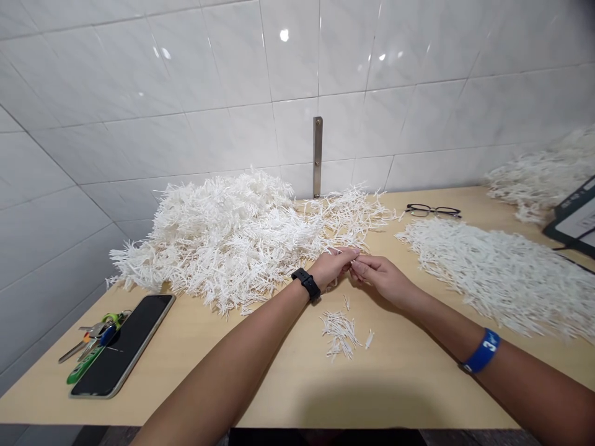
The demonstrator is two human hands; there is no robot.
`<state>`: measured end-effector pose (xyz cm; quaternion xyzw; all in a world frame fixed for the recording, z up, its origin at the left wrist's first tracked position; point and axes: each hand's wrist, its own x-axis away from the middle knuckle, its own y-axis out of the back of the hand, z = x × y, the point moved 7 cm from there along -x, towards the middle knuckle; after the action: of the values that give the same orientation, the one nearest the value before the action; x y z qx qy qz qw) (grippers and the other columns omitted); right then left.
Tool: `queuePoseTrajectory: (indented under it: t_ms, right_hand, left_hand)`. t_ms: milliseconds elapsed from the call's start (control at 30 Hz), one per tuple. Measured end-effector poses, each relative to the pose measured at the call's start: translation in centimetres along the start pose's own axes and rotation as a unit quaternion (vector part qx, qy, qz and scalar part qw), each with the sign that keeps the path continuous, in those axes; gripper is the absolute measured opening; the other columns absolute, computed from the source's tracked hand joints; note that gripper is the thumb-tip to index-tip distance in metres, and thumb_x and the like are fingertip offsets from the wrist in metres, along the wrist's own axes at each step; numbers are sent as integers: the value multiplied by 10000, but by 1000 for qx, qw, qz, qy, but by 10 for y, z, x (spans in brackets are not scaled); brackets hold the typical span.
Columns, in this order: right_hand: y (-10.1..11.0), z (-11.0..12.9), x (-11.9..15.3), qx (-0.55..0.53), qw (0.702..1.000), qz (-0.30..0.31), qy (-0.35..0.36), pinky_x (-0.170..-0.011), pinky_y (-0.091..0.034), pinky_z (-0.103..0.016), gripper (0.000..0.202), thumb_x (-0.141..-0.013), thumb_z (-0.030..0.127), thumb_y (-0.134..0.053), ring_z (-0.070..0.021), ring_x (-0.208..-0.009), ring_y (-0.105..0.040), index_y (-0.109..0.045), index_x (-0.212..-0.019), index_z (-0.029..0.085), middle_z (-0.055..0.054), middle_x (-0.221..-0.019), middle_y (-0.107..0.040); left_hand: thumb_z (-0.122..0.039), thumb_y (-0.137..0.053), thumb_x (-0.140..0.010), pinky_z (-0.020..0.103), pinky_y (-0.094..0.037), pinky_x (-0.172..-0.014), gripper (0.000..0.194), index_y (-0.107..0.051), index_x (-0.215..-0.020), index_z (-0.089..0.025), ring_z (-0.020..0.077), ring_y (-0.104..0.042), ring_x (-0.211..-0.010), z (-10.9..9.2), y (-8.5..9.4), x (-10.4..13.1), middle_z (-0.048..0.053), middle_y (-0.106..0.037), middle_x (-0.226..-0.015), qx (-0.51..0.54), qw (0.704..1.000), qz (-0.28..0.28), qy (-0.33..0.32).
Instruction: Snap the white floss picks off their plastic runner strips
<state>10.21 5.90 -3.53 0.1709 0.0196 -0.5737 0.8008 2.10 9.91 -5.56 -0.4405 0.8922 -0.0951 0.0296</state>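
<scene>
Over the middle of the table my left hand (pixel 332 265) and my right hand (pixel 379 279) meet at the fingertips, both closed in a pinch. Thin white tips of a branched plastic piece (pixel 331 250) stick out by my left hand's fingers. What my right fingertips hold is hidden where the hands meet. Behind and left of them rises a big heap of white branched plastic pieces (pixel 223 235), with a looser patch (pixel 353 214) at its right end. Below my hands lies a small pile of short white sticks (pixel 340 334), a few apart from it.
A wide spread of white sticks (pixel 493 266) covers the right side. Eyeglasses (pixel 432 211) lie behind it. A dark-edged device (pixel 576 217) and another white heap (pixel 543 173) stand far right. A phone (pixel 125 347) and keys (pixel 95 337) lie left. A tiled wall (pixel 223 142) closes the back.
</scene>
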Motion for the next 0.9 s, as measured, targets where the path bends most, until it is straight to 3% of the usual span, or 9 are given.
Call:
queuePoseTrajectory:
  t_ms: [267, 467, 667, 800, 900]
  right_hand:
    - [-1, -4, 3, -54, 998, 42, 6, -659, -378, -323, 438, -914, 547, -511, -151, -637, -448, -534, -679, 178, -9, -633, -506]
    - [-1, -5, 4, -74, 996, 52, 11, -677, -417, -332, 423, -921, 545, -504, -162, -662, -479, -551, -715, 178, -18, -661, -516]
    - [1, 9, 6, -34, 998, 20, 44, -689, -432, -329, 439, -927, 551, -489, -166, -688, -495, -599, -718, 182, -36, -718, -543]
    - [-14, 18, 10, 8, 995, 70, 69, -654, -446, -320, 479, -906, 526, -545, -165, -652, -530, -583, -585, 173, -46, -663, -571]
    - [-33, 23, 15, 68, 984, 138, 84, -703, -475, -316, 386, -920, 452, -557, -172, -716, -595, -705, -708, 166, -71, -754, -653]
  left_hand:
    - [-506, -694, -756, 204, -139, -413, 461, -429, -588, -168, 24, -224, -375, -2, -5, 1, -76, -360, -417, 60, 998, 31, 4]
    - [-507, -740, -739, 196, -142, -413, 529, -352, -586, -184, 20, -187, -394, 0, -2, 1, -102, -247, -458, 107, 993, 42, 26]
    - [-468, -714, -781, 176, -150, -387, 556, -281, -566, -194, 25, -179, -394, -2, 3, 0, -98, -196, -484, 159, 983, 83, 44]
    - [-476, -689, -809, 170, -169, -379, 578, -247, -560, -199, 35, -174, -401, -3, 8, -3, -96, -178, -479, 181, 983, 25, 28]
    - [-496, -677, -816, 173, -186, -386, 579, -257, -553, -196, 37, -174, -405, -4, 7, -4, -94, -185, -473, 188, 982, 21, 19]
